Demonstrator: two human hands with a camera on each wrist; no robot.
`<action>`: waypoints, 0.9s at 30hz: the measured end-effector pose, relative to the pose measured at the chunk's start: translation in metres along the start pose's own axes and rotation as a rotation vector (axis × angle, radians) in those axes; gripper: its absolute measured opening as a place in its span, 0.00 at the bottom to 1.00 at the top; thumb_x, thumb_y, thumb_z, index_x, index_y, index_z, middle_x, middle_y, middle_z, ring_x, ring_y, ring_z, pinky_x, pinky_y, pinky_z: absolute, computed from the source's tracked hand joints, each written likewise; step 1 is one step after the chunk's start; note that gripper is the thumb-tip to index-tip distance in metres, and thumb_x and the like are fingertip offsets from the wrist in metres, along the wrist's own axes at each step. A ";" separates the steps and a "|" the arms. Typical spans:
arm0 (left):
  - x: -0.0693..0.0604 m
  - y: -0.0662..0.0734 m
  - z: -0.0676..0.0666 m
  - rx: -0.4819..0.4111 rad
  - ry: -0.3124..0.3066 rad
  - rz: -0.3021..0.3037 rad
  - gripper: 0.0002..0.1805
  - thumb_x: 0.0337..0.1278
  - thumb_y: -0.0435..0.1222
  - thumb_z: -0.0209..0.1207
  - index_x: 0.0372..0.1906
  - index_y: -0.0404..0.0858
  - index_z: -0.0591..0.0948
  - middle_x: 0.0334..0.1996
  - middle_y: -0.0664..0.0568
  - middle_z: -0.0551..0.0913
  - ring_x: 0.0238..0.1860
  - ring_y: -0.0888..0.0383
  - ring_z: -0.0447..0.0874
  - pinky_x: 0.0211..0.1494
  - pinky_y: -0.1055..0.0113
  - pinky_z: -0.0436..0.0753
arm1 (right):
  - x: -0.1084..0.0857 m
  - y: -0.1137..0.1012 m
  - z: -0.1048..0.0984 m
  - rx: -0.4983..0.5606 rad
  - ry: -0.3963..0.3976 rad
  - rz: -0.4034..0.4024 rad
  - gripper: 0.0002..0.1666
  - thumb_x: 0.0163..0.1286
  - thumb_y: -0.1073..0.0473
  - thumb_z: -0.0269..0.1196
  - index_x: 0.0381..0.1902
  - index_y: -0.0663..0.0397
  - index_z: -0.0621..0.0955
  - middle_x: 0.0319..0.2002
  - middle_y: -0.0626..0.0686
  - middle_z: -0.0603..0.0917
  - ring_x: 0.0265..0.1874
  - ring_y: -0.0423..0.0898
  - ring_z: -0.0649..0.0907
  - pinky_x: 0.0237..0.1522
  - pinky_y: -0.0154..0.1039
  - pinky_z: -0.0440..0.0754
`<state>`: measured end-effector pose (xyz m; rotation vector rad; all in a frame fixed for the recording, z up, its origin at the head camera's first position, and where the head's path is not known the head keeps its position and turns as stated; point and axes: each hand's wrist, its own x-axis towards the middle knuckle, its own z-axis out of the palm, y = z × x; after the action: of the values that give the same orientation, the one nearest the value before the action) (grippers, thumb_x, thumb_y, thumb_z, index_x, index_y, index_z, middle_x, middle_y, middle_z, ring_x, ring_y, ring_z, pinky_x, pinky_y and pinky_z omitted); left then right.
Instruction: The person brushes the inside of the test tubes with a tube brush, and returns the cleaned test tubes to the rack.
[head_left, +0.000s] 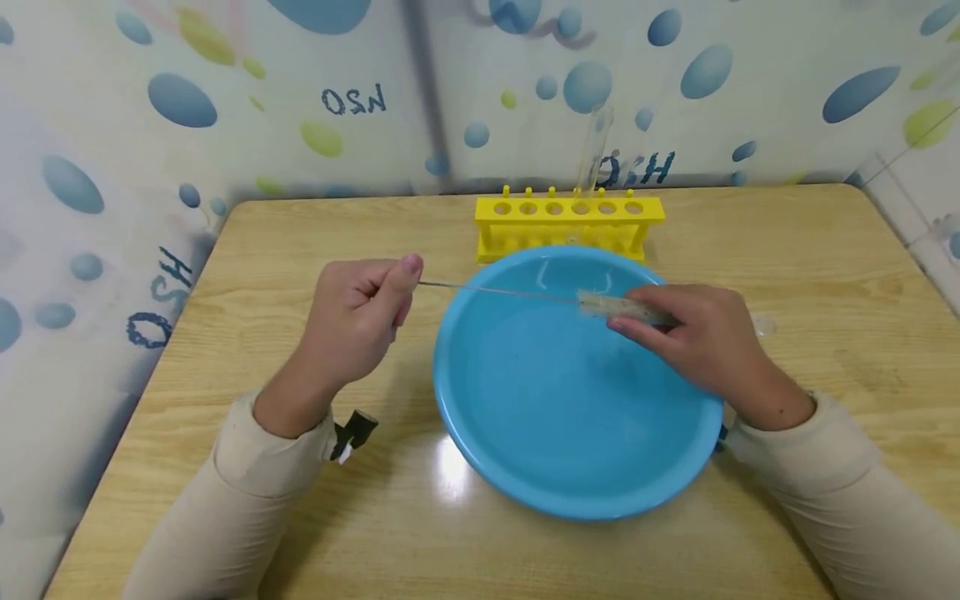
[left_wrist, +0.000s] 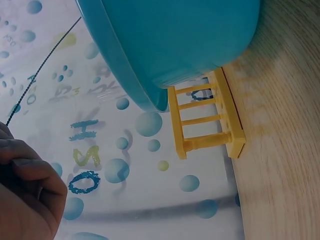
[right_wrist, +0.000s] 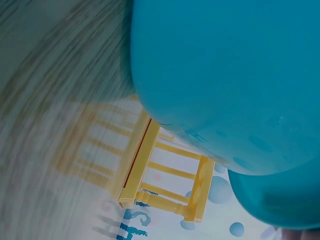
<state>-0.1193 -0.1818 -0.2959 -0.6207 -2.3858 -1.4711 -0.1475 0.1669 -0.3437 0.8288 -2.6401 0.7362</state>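
My left hand (head_left: 356, 321) grips the end of a thin twisted wire, the handle of a test tube brush (head_left: 495, 291). In the left wrist view, my left hand (left_wrist: 30, 185) has curled fingers, and the wire (left_wrist: 42, 67) runs up from it. Over the basin, my right hand (head_left: 701, 337) holds a test tube round the brush's pale bristles (head_left: 600, 304), thumb below and fingers above. A clear rounded end (head_left: 763, 325) shows past the knuckles; the tube's middle is hidden by the hand. Beneath stands a blue basin (head_left: 555, 417).
A yellow test tube rack (head_left: 487, 210) stands behind the basin, with one clear test tube (head_left: 594, 154) upright in it. The wooden table (head_left: 375, 517) meets a wall (head_left: 420, 67) printed with bubbles and letters. In the right wrist view, the basin (right_wrist: 215, 75) fills much of the picture.
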 end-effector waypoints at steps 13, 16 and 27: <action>0.003 -0.003 -0.009 -0.038 0.045 0.010 0.34 0.77 0.36 0.49 0.06 0.39 0.62 0.05 0.55 0.61 0.05 0.62 0.57 0.10 0.69 0.55 | 0.001 -0.001 0.000 -0.008 -0.011 0.012 0.14 0.58 0.53 0.76 0.41 0.51 0.88 0.24 0.46 0.85 0.20 0.38 0.75 0.22 0.31 0.71; 0.003 -0.005 -0.012 -0.048 0.059 0.006 0.34 0.77 0.36 0.49 0.06 0.39 0.61 0.05 0.55 0.61 0.06 0.62 0.56 0.10 0.69 0.54 | 0.001 0.000 0.000 -0.010 -0.009 0.008 0.14 0.58 0.53 0.76 0.41 0.50 0.88 0.22 0.45 0.82 0.20 0.38 0.73 0.22 0.31 0.70; -0.003 -0.015 -0.027 -0.101 0.110 -0.007 0.33 0.75 0.33 0.48 0.06 0.38 0.64 0.05 0.56 0.63 0.05 0.62 0.54 0.09 0.68 0.54 | 0.003 -0.002 -0.001 -0.036 -0.014 -0.006 0.13 0.58 0.52 0.76 0.39 0.48 0.88 0.16 0.42 0.71 0.18 0.38 0.69 0.21 0.32 0.64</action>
<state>-0.1236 -0.2127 -0.2966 -0.5403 -2.2445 -1.5939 -0.1484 0.1649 -0.3409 0.8348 -2.6543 0.6815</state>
